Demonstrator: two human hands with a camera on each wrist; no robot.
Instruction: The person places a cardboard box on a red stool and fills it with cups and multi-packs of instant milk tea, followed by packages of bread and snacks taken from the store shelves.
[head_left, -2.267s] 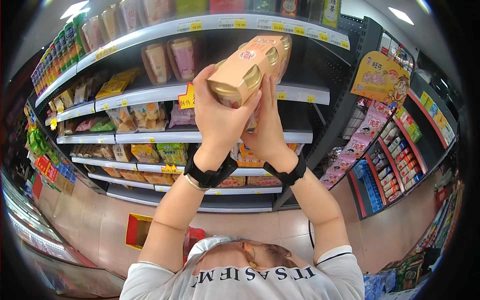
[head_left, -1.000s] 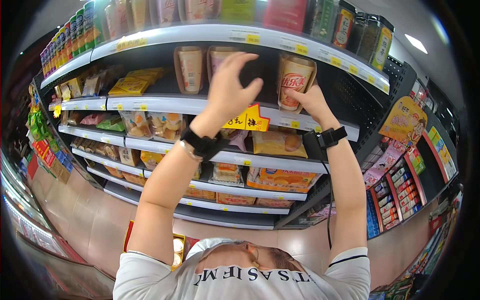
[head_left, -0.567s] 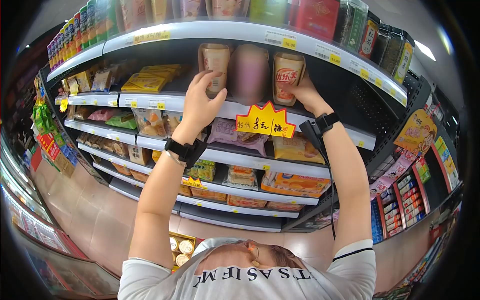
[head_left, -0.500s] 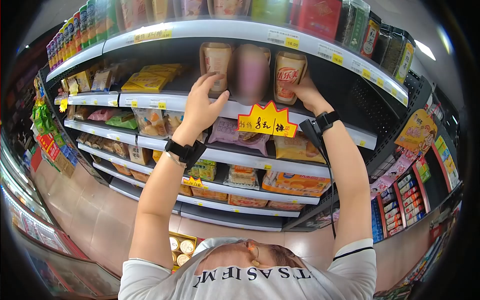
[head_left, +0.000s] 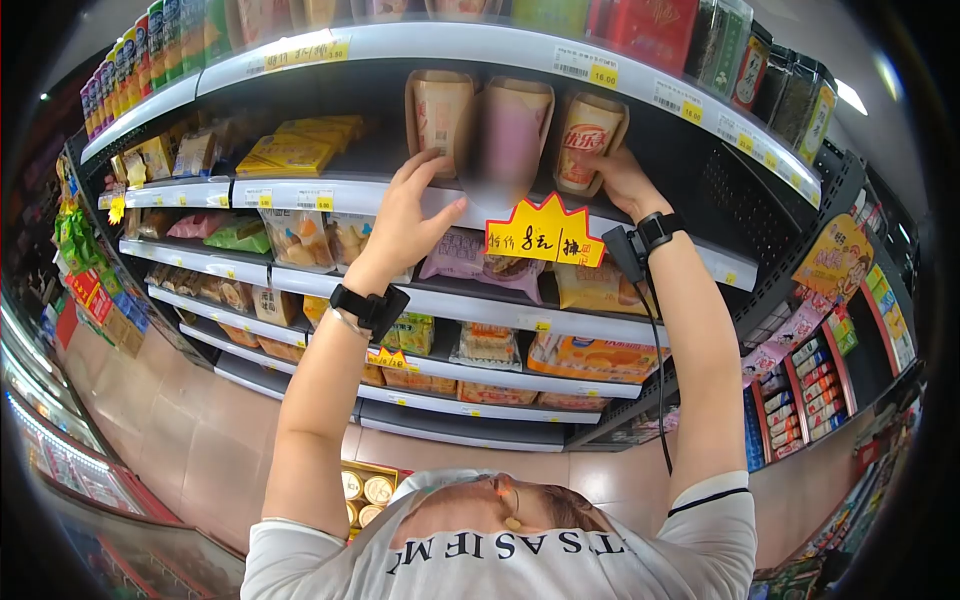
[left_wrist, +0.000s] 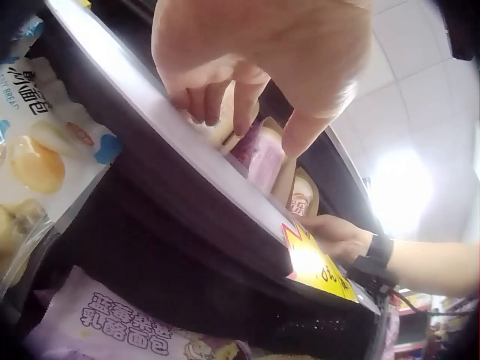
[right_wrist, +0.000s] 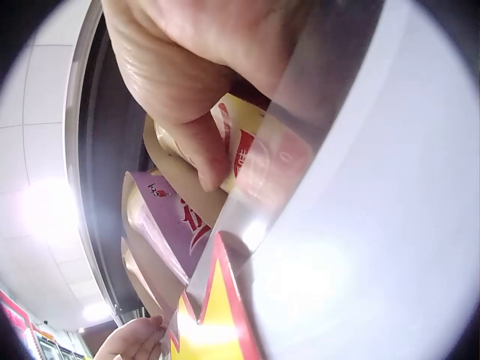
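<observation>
Three cup packs stand in a row on the second shelf in the head view: a cream one (head_left: pixel 440 115) at left, a purple one (head_left: pixel 515 130) partly blurred, and a cream one with red lettering (head_left: pixel 583 145) at right. My left hand (head_left: pixel 408 220) has its fingertips at the left pack's lower front, fingers loosely bent and thumb apart. Around the right pack's outer side is my right hand (head_left: pixel 628 187); in the right wrist view its thumb (right_wrist: pixel 206 154) lies on the pack's front, while the other fingers are partly hidden.
A yellow starburst price sign (head_left: pixel 545 232) sticks out from the shelf edge below the packs. Yellow packets (head_left: pixel 295 145) lie farther left. The upper shelf's rail (head_left: pixel 450 42) runs overhead. An open box of round-lidded items (head_left: pixel 375 490) sits on the floor.
The red-lettered pack, earlier held up in both hands, now stands beside the purple one, having shifted left. My left hand has moved down to the left pack. My right hand stays at its pack.
</observation>
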